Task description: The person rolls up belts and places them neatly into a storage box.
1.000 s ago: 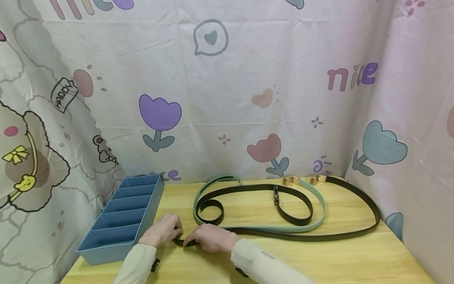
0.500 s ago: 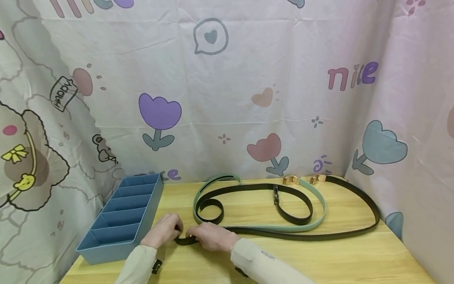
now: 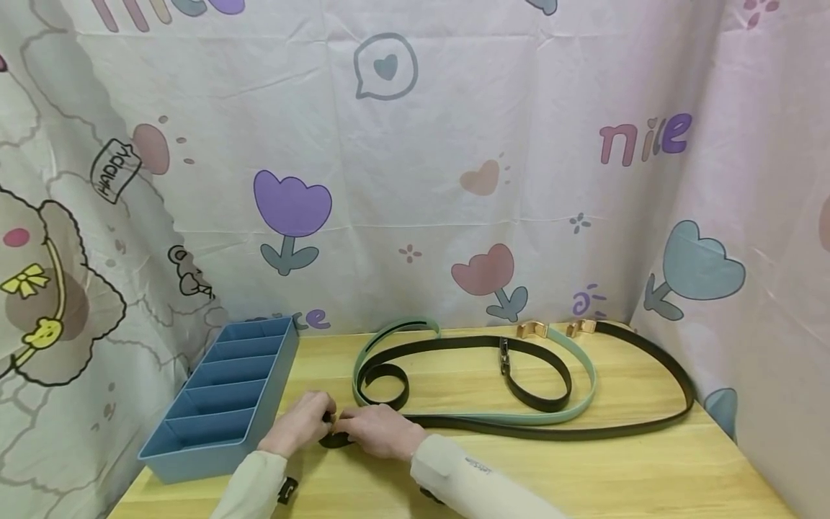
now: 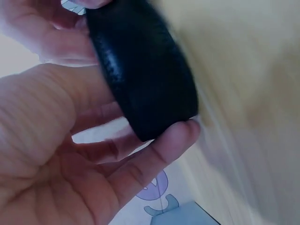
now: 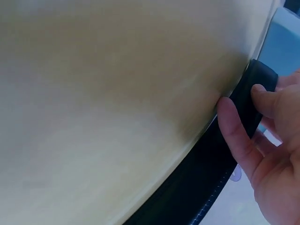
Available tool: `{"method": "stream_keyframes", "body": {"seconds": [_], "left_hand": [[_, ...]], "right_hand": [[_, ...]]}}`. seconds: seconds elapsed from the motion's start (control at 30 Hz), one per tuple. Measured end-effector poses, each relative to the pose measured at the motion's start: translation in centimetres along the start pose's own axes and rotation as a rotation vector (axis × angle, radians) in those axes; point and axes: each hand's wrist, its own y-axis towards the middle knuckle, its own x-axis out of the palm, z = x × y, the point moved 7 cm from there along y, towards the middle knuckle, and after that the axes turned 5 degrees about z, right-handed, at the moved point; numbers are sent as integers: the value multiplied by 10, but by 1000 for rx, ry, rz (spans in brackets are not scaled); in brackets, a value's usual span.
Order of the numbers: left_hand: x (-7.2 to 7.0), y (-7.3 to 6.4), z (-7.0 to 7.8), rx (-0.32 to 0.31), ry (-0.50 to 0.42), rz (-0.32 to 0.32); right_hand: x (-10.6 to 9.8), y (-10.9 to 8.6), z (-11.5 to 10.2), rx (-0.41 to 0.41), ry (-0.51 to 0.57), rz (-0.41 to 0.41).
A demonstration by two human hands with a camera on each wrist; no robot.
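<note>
A black belt [image 3: 551,434] lies on its edge, running from the gold buckle [image 3: 583,327] at the back right along the front to both hands. Its left end is bent into a small curl. My left hand [image 3: 301,423] grips that curled end; in the left wrist view the dark strap [image 4: 145,70] passes between its fingers. Close beside it, my right hand [image 3: 382,431] holds the same strap, thumb and fingers on the band [image 5: 201,164] in the right wrist view. Behind the hands lie a mint-green belt [image 3: 586,367] and a second black belt [image 3: 447,344] with a dark metal buckle [image 3: 505,357].
A blue divided box [image 3: 259,425] stands left of the hands, its compartments in a row. The wooden table [image 3: 635,476] reaches to a patterned cloth [image 3: 415,180] hung behind and at both sides. The green belt's gold buckle [image 3: 533,329] lies near the back edge.
My right hand has shifted slightly left, closer to my left hand, and the belt's curl between them has tightened. The other belts and the box have stayed put.
</note>
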Motion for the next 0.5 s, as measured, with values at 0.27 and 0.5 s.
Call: {"method": "stream_keyframes", "body": {"seconds": [0.27,0.5], "left_hand": [[-4,0,-3,14,-72,-13],[-4,0,-1,92,-99,-61]], "right_hand": [[6,8,-1,13,-50,-54],[9,12,-1,24,-90,-116]]}}
